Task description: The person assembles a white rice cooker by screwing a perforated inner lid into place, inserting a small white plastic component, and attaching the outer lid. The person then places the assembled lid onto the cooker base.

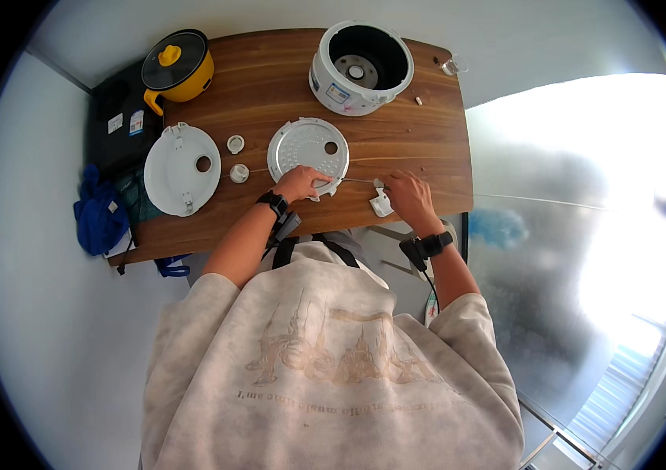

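Observation:
A round silvery lid plate (294, 147) with a dimpled face and one dark hole lies near the table's front edge. My left hand (299, 185) grips its near rim, fingers on top. My right hand (411, 197) is closed on what looks like a screwdriver (358, 181); its thin shaft reaches left to the plate's right rim. Below my right fingers sits a small white plastic part (381, 204), and whether they touch it I cannot tell. The white outer lid (172, 174) lies left of the plate, with two small white round caps (236, 144) between them.
A white rice cooker body (349, 99) stands open at the back of the wooden table (255, 82). A yellow pot (192, 78) with a dark lid is at the far left, beside a black case (110, 117) and blue cloth (100, 215). A clear cup (454, 66) stands at the back right corner.

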Action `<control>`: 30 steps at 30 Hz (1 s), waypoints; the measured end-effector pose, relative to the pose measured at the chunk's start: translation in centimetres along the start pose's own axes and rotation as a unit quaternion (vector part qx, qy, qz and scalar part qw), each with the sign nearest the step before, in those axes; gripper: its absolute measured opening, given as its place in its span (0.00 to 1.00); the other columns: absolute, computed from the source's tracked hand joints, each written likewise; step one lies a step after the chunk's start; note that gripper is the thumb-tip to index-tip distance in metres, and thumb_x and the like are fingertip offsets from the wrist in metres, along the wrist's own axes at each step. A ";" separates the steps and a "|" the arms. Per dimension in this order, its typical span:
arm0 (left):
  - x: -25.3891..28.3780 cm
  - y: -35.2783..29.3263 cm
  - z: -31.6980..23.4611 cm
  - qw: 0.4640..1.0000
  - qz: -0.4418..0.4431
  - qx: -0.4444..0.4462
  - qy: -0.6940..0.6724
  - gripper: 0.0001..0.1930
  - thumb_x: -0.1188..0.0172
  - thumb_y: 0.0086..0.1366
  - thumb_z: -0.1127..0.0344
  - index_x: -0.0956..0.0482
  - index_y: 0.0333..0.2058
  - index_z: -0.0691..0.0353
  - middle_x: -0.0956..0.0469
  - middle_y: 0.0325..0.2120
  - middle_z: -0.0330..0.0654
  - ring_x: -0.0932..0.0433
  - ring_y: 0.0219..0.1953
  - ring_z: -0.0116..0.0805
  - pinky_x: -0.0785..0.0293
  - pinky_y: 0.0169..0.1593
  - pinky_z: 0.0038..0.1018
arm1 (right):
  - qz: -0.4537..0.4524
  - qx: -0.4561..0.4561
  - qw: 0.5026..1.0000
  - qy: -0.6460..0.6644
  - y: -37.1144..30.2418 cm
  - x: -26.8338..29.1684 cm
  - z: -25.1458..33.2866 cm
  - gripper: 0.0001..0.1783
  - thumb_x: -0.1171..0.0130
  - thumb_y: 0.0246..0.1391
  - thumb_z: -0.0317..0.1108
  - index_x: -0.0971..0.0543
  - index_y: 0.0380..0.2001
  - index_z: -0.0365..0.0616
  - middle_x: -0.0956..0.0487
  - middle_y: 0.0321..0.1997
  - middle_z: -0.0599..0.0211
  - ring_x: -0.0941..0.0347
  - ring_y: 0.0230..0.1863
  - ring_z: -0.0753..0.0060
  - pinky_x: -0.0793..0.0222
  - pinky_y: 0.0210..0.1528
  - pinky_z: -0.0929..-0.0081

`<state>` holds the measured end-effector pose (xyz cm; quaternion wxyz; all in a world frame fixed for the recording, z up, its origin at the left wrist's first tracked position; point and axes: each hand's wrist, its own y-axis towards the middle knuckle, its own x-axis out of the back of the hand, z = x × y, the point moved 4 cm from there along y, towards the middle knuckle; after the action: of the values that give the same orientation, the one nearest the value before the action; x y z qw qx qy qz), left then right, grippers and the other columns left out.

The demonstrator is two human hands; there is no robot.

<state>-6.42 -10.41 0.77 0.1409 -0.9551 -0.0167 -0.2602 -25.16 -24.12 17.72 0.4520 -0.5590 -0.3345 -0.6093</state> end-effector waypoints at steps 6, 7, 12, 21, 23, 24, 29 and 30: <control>0.0 0.0 -0.1 1.000 0.001 0.004 0.005 0.32 0.25 0.46 0.72 0.17 0.51 0.35 0.20 0.27 0.39 0.20 0.32 0.40 0.23 0.41 0.34 | 0.014 -0.017 0.999 0.023 0.4 -0.2 -0.3 0.12 0.36 0.51 0.37 0.18 0.40 0.50 0.19 0.40 0.62 0.22 0.43 0.53 0.25 0.41 0.57; 0.1 0.0 -0.1 1.000 -0.002 0.001 0.007 0.32 0.25 0.46 0.72 0.17 0.51 0.35 0.20 0.27 0.39 0.20 0.32 0.40 0.23 0.41 0.34 | 0.011 -0.032 0.999 0.039 0.4 -0.3 -0.4 0.11 0.36 0.52 0.39 0.18 0.38 0.49 0.18 0.38 0.59 0.22 0.42 0.50 0.25 0.41 0.55; 0.1 -0.1 -0.1 1.000 -0.004 0.007 0.008 0.31 0.25 0.45 0.72 0.17 0.50 0.35 0.21 0.28 0.38 0.21 0.34 0.40 0.23 0.41 0.34 | 0.108 -0.190 0.959 0.182 -0.1 -2.3 -1.3 0.19 0.41 0.57 0.48 0.16 0.29 0.41 0.19 0.29 0.48 0.22 0.36 0.39 0.28 0.39 0.48; 0.2 -0.1 -0.4 1.000 0.000 0.010 0.001 0.31 0.26 0.46 0.72 0.17 0.50 0.36 0.20 0.28 0.39 0.20 0.33 0.41 0.23 0.41 0.33 | 0.114 -0.205 0.949 0.212 -1.1 -3.7 -1.0 0.24 0.43 0.59 0.50 0.17 0.25 0.39 0.21 0.20 0.52 0.23 0.27 0.46 0.29 0.35 0.54; 0.2 -0.1 -0.4 1.000 0.002 0.016 -0.001 0.31 0.26 0.46 0.72 0.17 0.50 0.36 0.20 0.28 0.40 0.20 0.33 0.41 0.23 0.41 0.33 | 0.110 -0.190 0.955 0.197 -1.0 -3.6 -0.9 0.23 0.43 0.59 0.50 0.17 0.25 0.39 0.21 0.21 0.51 0.23 0.28 0.45 0.29 0.35 0.54; 0.2 -0.1 -0.4 1.000 0.003 0.018 -0.002 0.31 0.26 0.46 0.73 0.17 0.50 0.36 0.20 0.28 0.40 0.20 0.33 0.41 0.23 0.41 0.33 | 0.105 -0.186 0.959 0.187 -1.0 -3.6 -0.9 0.23 0.43 0.59 0.50 0.16 0.26 0.40 0.20 0.22 0.51 0.23 0.29 0.44 0.29 0.36 0.53; 0.2 -0.2 -0.3 1.000 -0.002 0.005 0.000 0.31 0.27 0.47 0.73 0.17 0.51 0.37 0.19 0.28 0.40 0.20 0.33 0.39 0.23 0.41 0.32 | 0.100 -0.175 0.970 0.136 -0.9 -2.6 -0.3 0.19 0.43 0.58 0.49 0.15 0.30 0.43 0.19 0.25 0.49 0.22 0.32 0.42 0.27 0.37 0.51; 0.2 -0.2 -0.3 1.000 -0.001 0.005 -0.003 0.31 0.27 0.47 0.73 0.17 0.51 0.37 0.19 0.29 0.40 0.20 0.33 0.39 0.23 0.41 0.32 | 0.097 -0.170 0.973 0.126 -0.9 -2.4 -0.3 0.19 0.43 0.57 0.48 0.15 0.31 0.43 0.19 0.26 0.49 0.22 0.32 0.42 0.27 0.37 0.50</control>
<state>-6.42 -10.35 1.20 0.1450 -0.9551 -0.0193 -0.2578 -26.15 -23.62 15.45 0.4457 -0.5764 -0.1109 -0.6759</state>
